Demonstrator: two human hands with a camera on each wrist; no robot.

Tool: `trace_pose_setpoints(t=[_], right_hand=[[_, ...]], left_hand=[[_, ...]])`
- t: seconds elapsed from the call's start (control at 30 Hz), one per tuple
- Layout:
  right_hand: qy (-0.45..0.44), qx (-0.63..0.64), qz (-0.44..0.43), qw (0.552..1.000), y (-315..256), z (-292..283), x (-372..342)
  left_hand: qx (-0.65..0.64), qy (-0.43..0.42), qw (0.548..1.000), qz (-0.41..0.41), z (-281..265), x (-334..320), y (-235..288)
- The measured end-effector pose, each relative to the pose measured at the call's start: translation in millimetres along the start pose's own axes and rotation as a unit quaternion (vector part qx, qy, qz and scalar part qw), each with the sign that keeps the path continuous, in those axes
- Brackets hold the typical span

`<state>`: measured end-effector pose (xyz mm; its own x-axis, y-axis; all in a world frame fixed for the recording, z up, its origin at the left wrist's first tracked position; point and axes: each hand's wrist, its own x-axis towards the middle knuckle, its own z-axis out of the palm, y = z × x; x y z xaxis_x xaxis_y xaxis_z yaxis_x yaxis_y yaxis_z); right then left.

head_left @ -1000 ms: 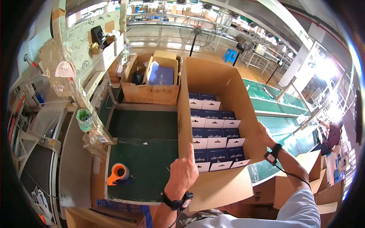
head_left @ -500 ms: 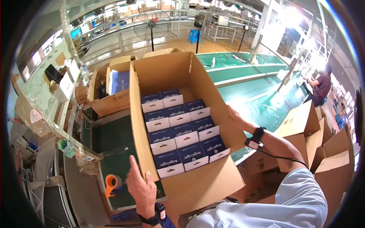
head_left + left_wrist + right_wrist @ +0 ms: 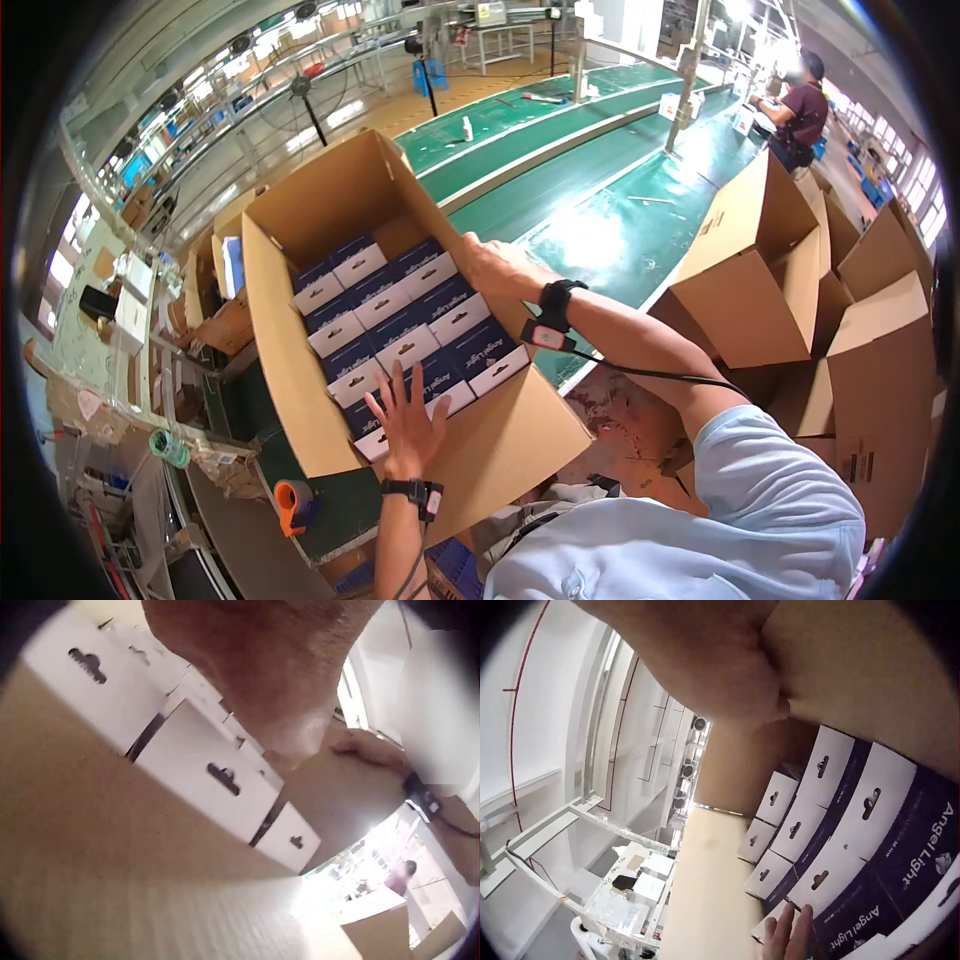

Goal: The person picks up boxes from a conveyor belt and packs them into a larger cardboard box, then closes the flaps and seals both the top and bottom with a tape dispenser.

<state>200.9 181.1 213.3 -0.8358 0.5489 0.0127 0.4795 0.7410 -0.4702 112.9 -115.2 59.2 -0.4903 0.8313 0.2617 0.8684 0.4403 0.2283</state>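
A large open cardboard carton (image 3: 282, 350) holds rows of dark blue boxes (image 3: 438, 376) printed "Angel Light", each with a white hang tab. My left hand (image 3: 408, 425) lies over the front row with fingers spread, touching the boxes near the front left corner. At the carton's right wall, my right hand (image 3: 505, 272) grips the top edge, its thumb on the inner side in the right wrist view. The front flap (image 3: 515, 455) is folded outward toward my body. Cardboard shows behind the boxes at the carton's far end.
An orange tape dispenser (image 3: 292, 505) stands on the green bench left of the carton. Open empty cartons (image 3: 745, 305) crowd the right side. A green conveyor (image 3: 570, 180) runs behind, and a person (image 3: 803, 115) sits at its far end.
The carton has turned and shifted left in view as the head swung right. My left hand has gone from the carton's left edge onto the front boxes. My right hand stays at the right wall.
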Motion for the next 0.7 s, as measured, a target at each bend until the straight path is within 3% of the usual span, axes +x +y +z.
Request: trace_pose_setpoints(t=[0.13, 0.4, 0.5, 0.57, 0.63, 0.7], right_hand=[[0.019, 0.017, -0.009, 1.0, 10, 11, 9], [-0.037, 0.055, -0.006, 0.998, 15, 10, 12], [-0.058, 0.084, -0.062, 0.993, 30, 8, 13], [-0.083, 0.237, -0.042, 0.967, 53, -5, 0], [0.033, 0.374, -0.067, 0.925, 79, -4, -21], [0.193, 0.29, -0.131, 0.928, 80, -17, -72]], left_hand=[[0.05, 0.0, 0.999, -0.005, 34, 14, -17], [0.057, -0.014, 0.998, -0.012, 54, 25, -41], [0.06, -0.022, 0.998, -0.014, 57, 24, -43], [0.068, -0.018, 0.997, -0.011, 57, 25, -44], [0.064, -0.049, 0.996, -0.029, 53, 26, -40], [0.06, -0.066, 0.995, -0.042, 49, 29, -37]])
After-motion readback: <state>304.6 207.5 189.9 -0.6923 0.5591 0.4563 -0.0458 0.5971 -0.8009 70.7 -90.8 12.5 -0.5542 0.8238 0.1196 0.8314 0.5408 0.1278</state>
